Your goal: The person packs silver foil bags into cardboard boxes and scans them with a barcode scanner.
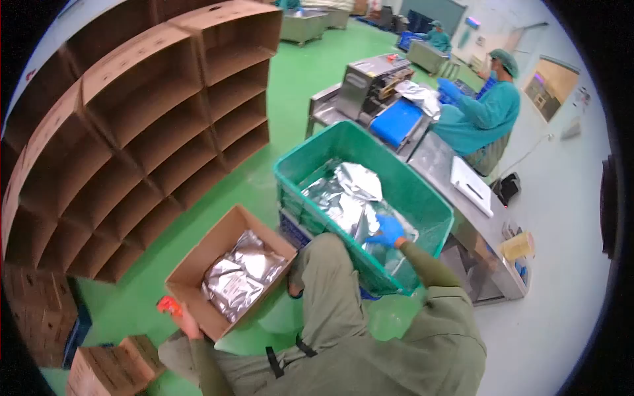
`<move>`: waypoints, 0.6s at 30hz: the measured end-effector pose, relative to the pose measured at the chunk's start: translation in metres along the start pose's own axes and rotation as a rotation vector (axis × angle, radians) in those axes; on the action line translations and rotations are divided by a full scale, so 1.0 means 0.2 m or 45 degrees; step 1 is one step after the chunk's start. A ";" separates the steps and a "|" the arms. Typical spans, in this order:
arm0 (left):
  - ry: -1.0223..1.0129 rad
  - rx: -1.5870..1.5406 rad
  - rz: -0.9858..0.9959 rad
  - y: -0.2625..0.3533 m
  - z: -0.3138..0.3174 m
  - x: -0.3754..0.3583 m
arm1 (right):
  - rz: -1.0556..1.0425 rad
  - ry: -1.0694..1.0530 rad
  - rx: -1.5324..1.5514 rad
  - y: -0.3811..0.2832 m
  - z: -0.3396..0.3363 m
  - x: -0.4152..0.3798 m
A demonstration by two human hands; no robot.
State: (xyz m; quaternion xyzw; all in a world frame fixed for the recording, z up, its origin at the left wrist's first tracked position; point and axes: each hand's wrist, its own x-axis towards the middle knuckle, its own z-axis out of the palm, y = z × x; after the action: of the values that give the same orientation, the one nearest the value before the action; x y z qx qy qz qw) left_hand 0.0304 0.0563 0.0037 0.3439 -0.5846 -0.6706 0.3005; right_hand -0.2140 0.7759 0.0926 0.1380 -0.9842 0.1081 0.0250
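Observation:
My left hand (pixel 187 321) is at the near left corner of an open cardboard box (pixel 188 270), closed round a small orange-red object (pixel 169 305) that I cannot identify. Inside this box lie silver foil bags (pixel 234 285). In a blue glove, my right hand (pixel 388 231) reaches into the big green crate (pixel 422 198) with its fingers spread, on or just above more silver foil bags (pixel 358 181). Whether it touches them is hard to tell.
Stacked empty cardboard boxes (pixel 145 86) rise at the left, with closed cartons (pixel 109 369) below. Beyond the crate are a steel machine (pixel 363 82) with a blue belt (pixel 397 122) and a steel table (pixel 439 165) bearing a white board (pixel 471 186). A person (pixel 485 112) in green sits there.

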 end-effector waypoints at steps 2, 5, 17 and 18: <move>-0.017 0.203 0.174 -0.08 -0.06 0.04 | 0.017 -0.042 -0.264 -0.35 -0.45 0.13; -0.026 0.182 0.138 -0.05 -0.07 0.00 | -0.418 0.335 -0.129 -0.80 -1.12 0.19; 0.078 0.235 0.171 -0.02 -0.02 -0.01 | -0.936 0.308 0.420 -2.00 -0.72 0.61; 0.043 0.135 0.101 0.00 -0.01 -0.03 | -0.983 0.248 0.389 -1.94 -0.41 0.58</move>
State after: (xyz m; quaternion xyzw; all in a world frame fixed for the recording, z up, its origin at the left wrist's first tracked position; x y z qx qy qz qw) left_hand 0.0350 0.0591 0.0044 0.3473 -0.6272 -0.6204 0.3180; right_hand -0.2165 0.3984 0.2613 0.4878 -0.8260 0.2477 0.1357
